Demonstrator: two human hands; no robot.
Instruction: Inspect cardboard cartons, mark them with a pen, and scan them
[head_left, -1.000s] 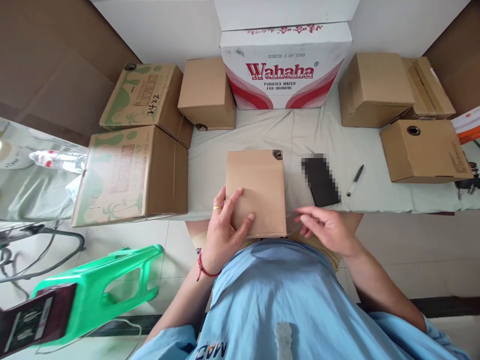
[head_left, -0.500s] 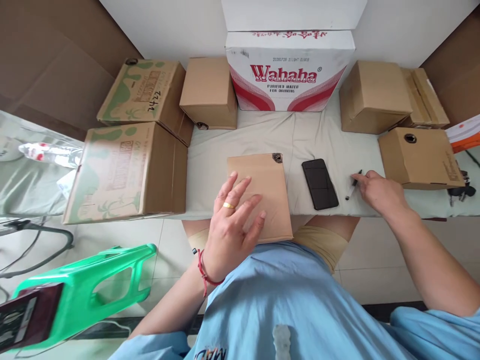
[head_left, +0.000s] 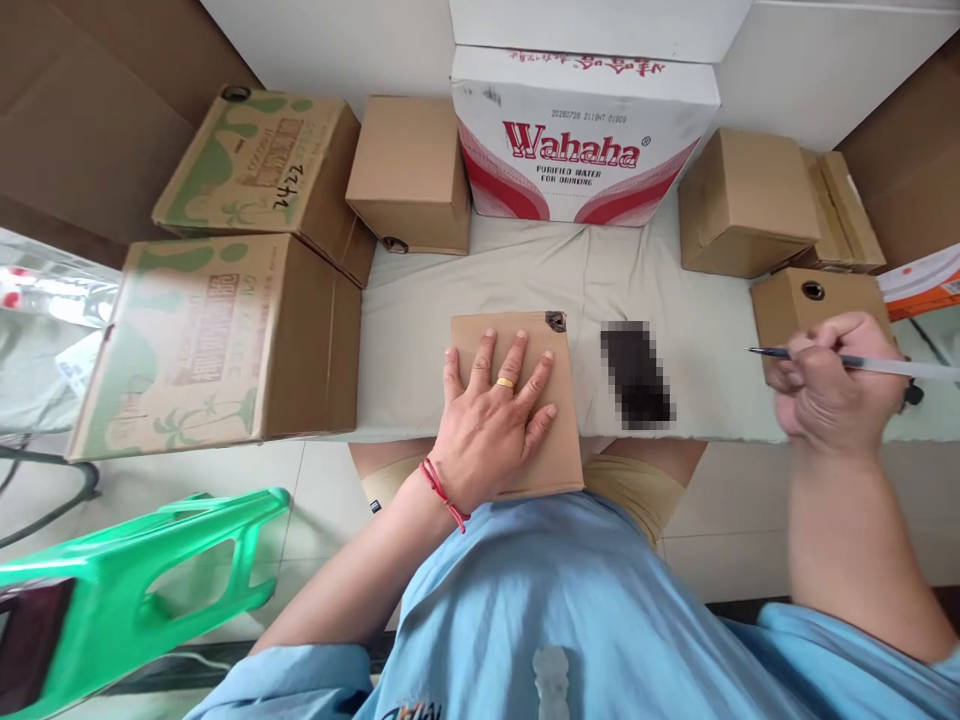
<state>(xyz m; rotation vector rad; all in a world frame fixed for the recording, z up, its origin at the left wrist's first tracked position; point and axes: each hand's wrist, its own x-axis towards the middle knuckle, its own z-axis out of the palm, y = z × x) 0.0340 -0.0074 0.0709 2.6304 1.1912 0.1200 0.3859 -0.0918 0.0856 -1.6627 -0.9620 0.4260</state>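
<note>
A small brown cardboard box (head_left: pixel 551 345) lies at the table's front edge, just before me. My left hand (head_left: pixel 495 420) rests flat on its top with the fingers spread; it wears a gold ring and a red wrist cord. My right hand (head_left: pixel 829 385) is raised at the right, closed around a pen (head_left: pixel 885 366) whose tip points left. A black phone (head_left: pixel 636 374) lies on the cloth between the box and my right hand.
A white Wahaha water carton (head_left: pixel 585 140) stands at the back. Two green-printed cartons (head_left: pixel 217 330) fill the left side, plain brown boxes (head_left: pixel 750 200) the right and back. A green plastic stool (head_left: pixel 150 590) is on the floor at lower left.
My right hand reached right to the pen on the table and has lifted it. My left hand moved up and flattened on top of the small box.
</note>
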